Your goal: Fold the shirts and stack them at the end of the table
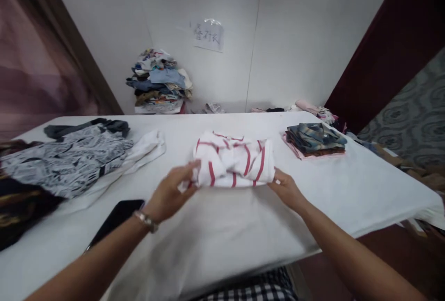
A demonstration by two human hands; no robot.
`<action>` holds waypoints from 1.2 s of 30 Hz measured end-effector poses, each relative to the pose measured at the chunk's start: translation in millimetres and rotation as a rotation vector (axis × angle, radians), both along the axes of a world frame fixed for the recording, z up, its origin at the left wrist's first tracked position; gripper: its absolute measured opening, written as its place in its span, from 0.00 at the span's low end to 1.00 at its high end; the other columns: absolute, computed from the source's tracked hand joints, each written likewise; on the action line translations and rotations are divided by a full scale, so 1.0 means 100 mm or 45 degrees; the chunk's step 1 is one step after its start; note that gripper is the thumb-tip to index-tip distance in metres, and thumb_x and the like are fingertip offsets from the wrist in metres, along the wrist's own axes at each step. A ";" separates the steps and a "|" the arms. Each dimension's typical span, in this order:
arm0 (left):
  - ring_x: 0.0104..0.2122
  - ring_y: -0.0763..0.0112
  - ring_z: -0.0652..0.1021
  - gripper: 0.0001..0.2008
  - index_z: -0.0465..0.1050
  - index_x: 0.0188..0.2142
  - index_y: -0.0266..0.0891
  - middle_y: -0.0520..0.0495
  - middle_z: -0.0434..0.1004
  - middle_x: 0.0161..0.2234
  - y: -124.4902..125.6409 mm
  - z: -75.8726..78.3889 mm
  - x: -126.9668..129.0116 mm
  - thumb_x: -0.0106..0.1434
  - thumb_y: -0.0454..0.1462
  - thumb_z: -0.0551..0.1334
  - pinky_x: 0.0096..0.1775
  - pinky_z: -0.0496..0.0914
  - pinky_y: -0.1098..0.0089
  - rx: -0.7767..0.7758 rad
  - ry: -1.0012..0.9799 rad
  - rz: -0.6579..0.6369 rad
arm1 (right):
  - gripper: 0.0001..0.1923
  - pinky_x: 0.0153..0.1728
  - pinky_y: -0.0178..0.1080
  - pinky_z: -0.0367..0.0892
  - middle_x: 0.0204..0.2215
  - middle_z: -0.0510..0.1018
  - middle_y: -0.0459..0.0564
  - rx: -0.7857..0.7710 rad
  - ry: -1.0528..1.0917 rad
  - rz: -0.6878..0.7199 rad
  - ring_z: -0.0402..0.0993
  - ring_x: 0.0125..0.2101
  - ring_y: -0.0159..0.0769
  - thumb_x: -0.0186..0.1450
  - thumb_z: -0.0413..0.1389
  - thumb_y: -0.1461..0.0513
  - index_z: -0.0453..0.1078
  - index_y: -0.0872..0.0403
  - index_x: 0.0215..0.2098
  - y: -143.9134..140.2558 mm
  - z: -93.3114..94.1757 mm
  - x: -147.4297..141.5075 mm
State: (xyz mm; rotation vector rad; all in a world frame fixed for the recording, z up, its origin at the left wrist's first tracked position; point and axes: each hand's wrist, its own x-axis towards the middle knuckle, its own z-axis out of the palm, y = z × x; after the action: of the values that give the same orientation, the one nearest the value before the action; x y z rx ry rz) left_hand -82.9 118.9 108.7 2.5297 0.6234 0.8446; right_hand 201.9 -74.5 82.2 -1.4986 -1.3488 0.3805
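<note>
Striped garment (234,161), folded, mid-table (222,227), long axis left to right. Left hand (170,192) pinching its left end; right hand (287,190) at right end, grip apparently closed. Both equally near.

Two hands are in view: one left hand (170,193) and one right hand (287,189), with one wristwatch (146,220) on the left wrist. One white table (365,185) carries the things. On it lies one folded garment with red stripes (234,160), one small folded stack of darker clothes (314,139) at the right, one dark phone (116,220) near the front edge, and one loose spread of unfolded garments (66,159) at the left; how many pieces that spread holds cannot be told. Behind the table there is one tall heap of mixed clothes (159,82) against the wall, and one paper sign (207,35) is stuck on the wall
</note>
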 end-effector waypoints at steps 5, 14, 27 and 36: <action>0.44 0.64 0.75 0.33 0.53 0.62 0.46 0.46 0.75 0.44 -0.56 -0.70 -0.50 0.58 0.41 0.59 0.48 0.69 0.62 -0.384 0.270 0.025 | 0.12 0.50 0.44 0.63 0.45 0.78 0.49 -0.246 0.001 0.229 0.70 0.48 0.45 0.57 0.55 0.65 0.78 0.49 0.35 -0.34 -0.39 -0.20; 0.30 0.65 0.77 0.30 0.66 0.51 0.36 0.46 0.78 0.32 -0.36 -0.48 -0.08 0.58 0.55 0.53 0.34 0.69 0.67 -0.881 0.206 0.549 | 0.38 0.38 0.41 0.67 0.36 0.78 0.52 -0.564 0.410 -0.310 0.73 0.36 0.41 0.56 0.58 0.53 0.58 0.57 0.62 -0.04 -0.28 -0.12; 0.36 0.61 0.76 0.20 0.68 0.47 0.38 0.43 0.77 0.37 -0.44 -0.49 -0.02 0.62 0.48 0.53 0.34 0.67 0.65 -0.231 0.345 0.660 | 0.23 0.28 0.35 0.58 0.26 0.74 0.44 -0.564 -0.258 -0.363 0.68 0.26 0.35 0.60 0.51 0.57 0.67 0.49 0.53 -0.14 -0.43 -0.19; 0.52 0.58 0.70 0.20 0.66 0.53 0.42 0.42 0.69 0.55 -0.86 -0.51 0.11 0.60 0.36 0.59 0.51 0.65 0.57 0.462 0.428 -0.166 | 0.18 0.32 0.38 0.65 0.34 0.74 0.52 -0.112 -0.046 -0.438 0.69 0.32 0.37 0.62 0.51 0.54 0.72 0.56 0.45 -0.38 -0.46 -0.36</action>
State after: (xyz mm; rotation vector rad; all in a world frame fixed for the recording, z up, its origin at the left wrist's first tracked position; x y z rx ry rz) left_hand -71.4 33.3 57.4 3.0404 0.4244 0.5265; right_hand 165.9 -112.3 36.2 -1.7810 -1.0856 0.1951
